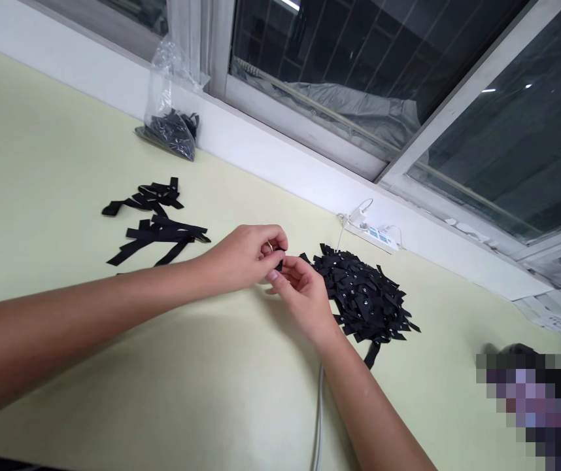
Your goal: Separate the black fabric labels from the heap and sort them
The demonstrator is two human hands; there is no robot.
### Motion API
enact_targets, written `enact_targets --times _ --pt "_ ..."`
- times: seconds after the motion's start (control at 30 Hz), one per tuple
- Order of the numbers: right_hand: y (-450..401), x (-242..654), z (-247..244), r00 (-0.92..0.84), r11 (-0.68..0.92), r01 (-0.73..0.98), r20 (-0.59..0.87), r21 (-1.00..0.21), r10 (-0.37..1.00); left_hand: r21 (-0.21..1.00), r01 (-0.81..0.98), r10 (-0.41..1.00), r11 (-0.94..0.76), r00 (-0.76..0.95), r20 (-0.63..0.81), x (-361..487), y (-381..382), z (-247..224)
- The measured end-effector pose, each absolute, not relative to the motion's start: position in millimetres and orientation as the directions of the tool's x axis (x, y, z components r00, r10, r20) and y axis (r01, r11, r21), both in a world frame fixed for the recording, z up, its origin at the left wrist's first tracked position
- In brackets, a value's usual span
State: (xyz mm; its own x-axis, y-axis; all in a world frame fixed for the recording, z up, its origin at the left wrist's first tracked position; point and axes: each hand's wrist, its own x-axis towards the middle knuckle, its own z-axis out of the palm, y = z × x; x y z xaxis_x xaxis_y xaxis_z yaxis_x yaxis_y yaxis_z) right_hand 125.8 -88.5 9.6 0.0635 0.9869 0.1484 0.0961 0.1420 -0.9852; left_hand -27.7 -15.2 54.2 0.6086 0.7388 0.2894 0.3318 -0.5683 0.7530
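Over the pale green table, my left hand (254, 255) and my right hand (305, 288) meet with their fingertips together. Both are closed on a small black fabric strip (279, 258), mostly hidden by the fingers. Just right of my right hand lies a large heap of black strips (366, 294), many showing small shiny dots. To the left of my left hand are a loose group of longer black strips (163, 232) and, farther back, a smaller cluster of black strips (155, 196).
A clear plastic bag (172, 124) holding black pieces stands against the white ledge. A white power strip (373, 234) with plugs lies behind the heap. A grey cable (318, 418) runs toward the front edge. At the right is a person (540, 405), blurred out. Windows rise behind.
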Motion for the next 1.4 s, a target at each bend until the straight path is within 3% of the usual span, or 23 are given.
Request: enact_targets --times 0.13,0.4,0.5,0.6,0.67,0.73,0.87,1.07,1.4 --pt "-86 129 7 0.105 0.116 0.166 0.135 -0.979 0.985 0.919 0.143 0.801 -0.366 0.552 0.233 -27 -15 40" --pt "-92 132 13 0.111 0.079 0.303 0.117 -0.95 0.987 0.9 0.1 0.775 -0.424 0.555 0.303 -40 -3 22" --pt "-92 134 15 0.086 0.078 0.351 0.114 -0.933 0.99 0.763 0.169 0.692 -0.624 0.573 0.439 -41 -8 22" --pt "-91 135 12 0.084 0.095 0.376 0.136 -0.922 0.987 0.496 0.244 0.532 -0.833 0.599 0.598 -43 -12 22" --pt "-90 135 9 0.079 0.116 0.378 0.156 -0.919 0.985 0.361 0.262 0.44 -0.895 0.657 0.613 -44 -13 20" --pt "-91 135 7 0.062 0.128 0.395 0.166 -0.91 0.984 0.31 0.271 0.407 -0.911 0.714 0.57 -43 -14 16" --pt "-95 134 8 0.047 0.159 0.516 0.213 -0.842 0.976 0.33 0.271 0.415 -0.904 0.741 0.528 -41 -17 10" --pt "-100 129 17 -0.08 0.304 0.727 0.363 -0.616 0.928 0.398 0.317 0.487 -0.861 0.739 0.466 -40 -21 11" --pt "-101 129 16 -0.142 0.315 0.758 0.327 -0.571 0.934 0.583 0.399 0.646 -0.708 0.699 0.306 -37 -25 14"
